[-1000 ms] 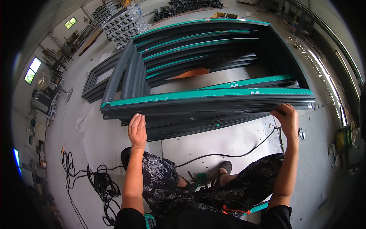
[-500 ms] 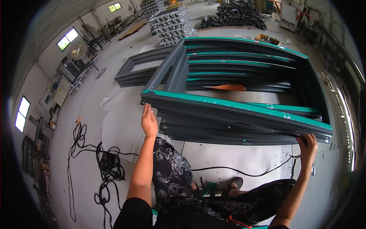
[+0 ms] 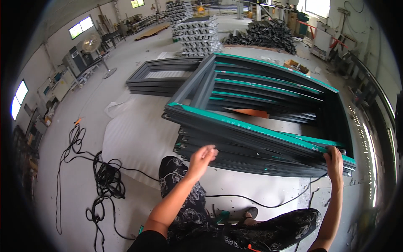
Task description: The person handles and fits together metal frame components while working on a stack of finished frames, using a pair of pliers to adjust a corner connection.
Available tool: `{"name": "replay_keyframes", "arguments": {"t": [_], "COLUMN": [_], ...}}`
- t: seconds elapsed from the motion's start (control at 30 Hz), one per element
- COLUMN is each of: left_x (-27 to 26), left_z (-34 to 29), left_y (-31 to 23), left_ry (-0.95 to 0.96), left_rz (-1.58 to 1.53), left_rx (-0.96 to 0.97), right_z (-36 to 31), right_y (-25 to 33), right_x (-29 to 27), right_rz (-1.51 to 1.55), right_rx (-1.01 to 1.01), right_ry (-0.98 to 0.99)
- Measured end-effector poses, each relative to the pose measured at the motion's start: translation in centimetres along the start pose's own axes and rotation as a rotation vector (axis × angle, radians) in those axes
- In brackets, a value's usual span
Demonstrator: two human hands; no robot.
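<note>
A stack of dark grey rectangular frames (image 3: 226, 153) lies in front of me, with strips of green film along its edges. The topmost frame (image 3: 252, 127) sits askew over those below. My right hand (image 3: 334, 163) has its fingers hooked over that frame's near edge, close to the right corner. My left hand (image 3: 201, 160) is off the frames, in the air before the near side of the stack. Its fingers are loosely bent and slightly blurred, and I see nothing in them.
A lower stack of grey frames (image 3: 147, 86) lies behind on the left. Black cable (image 3: 108, 178) is tangled on the floor at left, one length running past my feet. An orange piece (image 3: 252, 113) shows inside the frames. Farther back are silver profiles (image 3: 195, 35) and a dark pile (image 3: 268, 34).
My left hand has come off the top frame's near left corner and moved right and nearer to me. My right hand now reaches over the frame's edge. The whole view has shifted slightly.
</note>
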State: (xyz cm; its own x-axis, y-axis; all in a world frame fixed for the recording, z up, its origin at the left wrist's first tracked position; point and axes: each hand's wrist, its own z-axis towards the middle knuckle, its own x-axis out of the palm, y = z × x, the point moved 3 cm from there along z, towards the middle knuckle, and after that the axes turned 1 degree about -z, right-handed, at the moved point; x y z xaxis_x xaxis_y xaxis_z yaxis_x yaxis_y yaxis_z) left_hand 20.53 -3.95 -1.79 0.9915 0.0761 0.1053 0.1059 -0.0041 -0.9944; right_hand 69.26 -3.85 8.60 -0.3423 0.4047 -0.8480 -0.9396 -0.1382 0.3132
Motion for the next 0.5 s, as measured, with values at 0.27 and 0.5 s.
{"name": "replay_keyframes", "arguments": {"t": [0.27, 0.5], "left_x": [11.2, 7.3], "left_z": [1.9, 0.8], "left_y": [2.1, -1.1], "left_ry": [-0.023, -0.212], "left_rz": [-0.696, -0.643], "left_rx": [-0.425, -0.336], "right_z": [-0.3, -3.8], "right_y": [2.5, 9.8], "right_x": [-0.6, -1.8], "right_rz": [-0.083, 0.169], "right_rx": [-0.171, -0.185], "right_ry": [0.179, 0.306]}}
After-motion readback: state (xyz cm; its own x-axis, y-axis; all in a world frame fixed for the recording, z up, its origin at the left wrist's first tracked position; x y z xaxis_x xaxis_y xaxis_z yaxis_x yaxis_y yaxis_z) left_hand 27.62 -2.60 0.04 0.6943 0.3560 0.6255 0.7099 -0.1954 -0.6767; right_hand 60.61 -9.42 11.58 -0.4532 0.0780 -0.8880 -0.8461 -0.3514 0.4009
